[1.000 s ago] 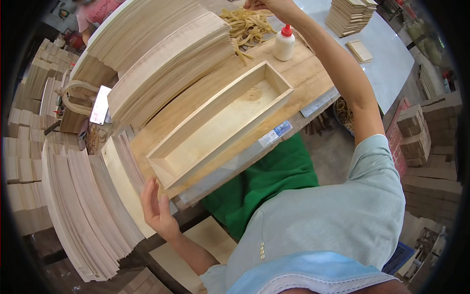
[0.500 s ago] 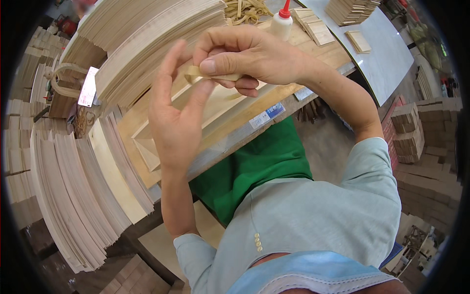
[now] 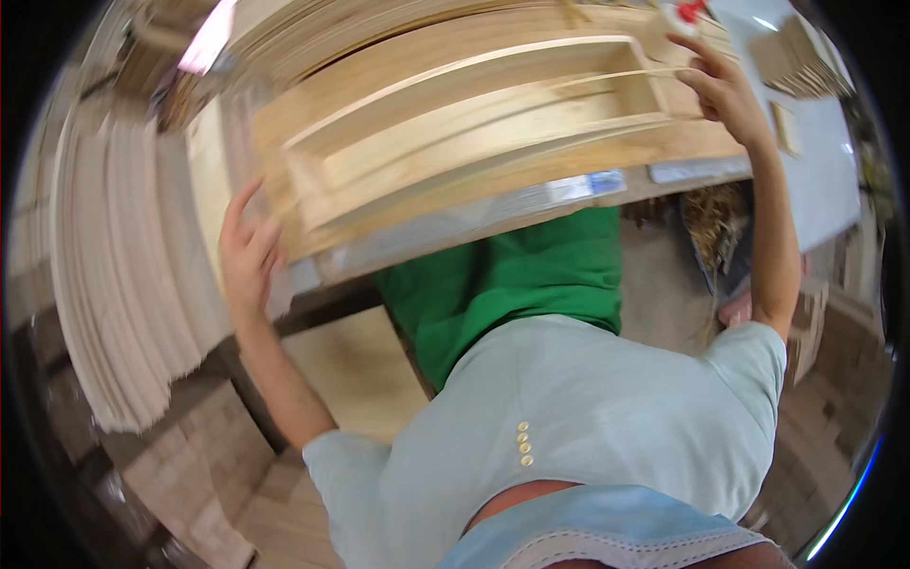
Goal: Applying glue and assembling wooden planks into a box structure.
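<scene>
A long, shallow pale-wood box (image 3: 648,83) lies open on a wooden board (image 3: 455,211) on the bench. My right hand (image 3: 722,90) is past the box's right end, its fingers pinched on a thin pale strip (image 3: 616,75). From there the strip stretches left over the inside of the box; where it ends is blurred. Beside the box's near left corner is my left hand (image 3: 249,254), with the index finger stretched out, the other fingers loosely bent, and nothing visible in it.
A white bottle with a red cap (image 3: 690,11) stands behind my right hand. Stacked thin wood boards (image 3: 118,266) curve along the left, and more boards (image 3: 351,24) lie at the back. A grey table (image 3: 825,180) at the right bears wood pieces (image 3: 801,57).
My hands, together over the box with a curled strip, have moved wide apart. The strip now stretches from my right hand. My view has shifted, showing more of the box.
</scene>
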The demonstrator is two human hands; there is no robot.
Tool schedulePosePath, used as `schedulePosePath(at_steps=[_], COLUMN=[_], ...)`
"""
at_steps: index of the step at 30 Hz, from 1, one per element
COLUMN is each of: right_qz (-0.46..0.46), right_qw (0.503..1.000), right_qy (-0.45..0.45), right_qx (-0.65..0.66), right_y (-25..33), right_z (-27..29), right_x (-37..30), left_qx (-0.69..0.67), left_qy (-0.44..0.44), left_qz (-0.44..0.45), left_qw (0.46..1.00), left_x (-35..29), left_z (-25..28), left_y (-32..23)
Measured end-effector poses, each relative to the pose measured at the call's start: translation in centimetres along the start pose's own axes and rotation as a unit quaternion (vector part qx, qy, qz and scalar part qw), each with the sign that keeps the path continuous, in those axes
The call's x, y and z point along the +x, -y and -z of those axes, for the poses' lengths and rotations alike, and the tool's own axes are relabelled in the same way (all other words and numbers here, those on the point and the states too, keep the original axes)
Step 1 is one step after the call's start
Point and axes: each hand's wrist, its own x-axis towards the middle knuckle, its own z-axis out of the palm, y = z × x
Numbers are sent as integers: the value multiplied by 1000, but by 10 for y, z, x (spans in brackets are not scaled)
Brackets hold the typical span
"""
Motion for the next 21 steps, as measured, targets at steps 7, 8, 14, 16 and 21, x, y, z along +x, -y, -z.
schedulePosePath(at_steps=[7, 8, 14, 16, 21], right_qz=[-14, -14, -42, -72, -63], right_qw=[990, 990, 978, 973, 972], right_qy=[125, 127, 156, 125, 91], right_qx=[63, 63, 130, 179, 209], right_y=[-14, -11, -14, -16, -26], right_z=[-14, -17, -17, -21, -21], right_x=[29, 30, 42, 52, 71], left_qx=[-2, -9, -68, -95, -177], left_qy=[79, 83, 94, 83, 29], left_qz=[29, 39, 54, 50, 46], left_qw=[996, 996, 992, 991, 983], left_x=[25, 27, 42, 50, 73], left_z=[-4, -6, -7, -7, -9], left_y=[-6, -7, 2, 9, 24])
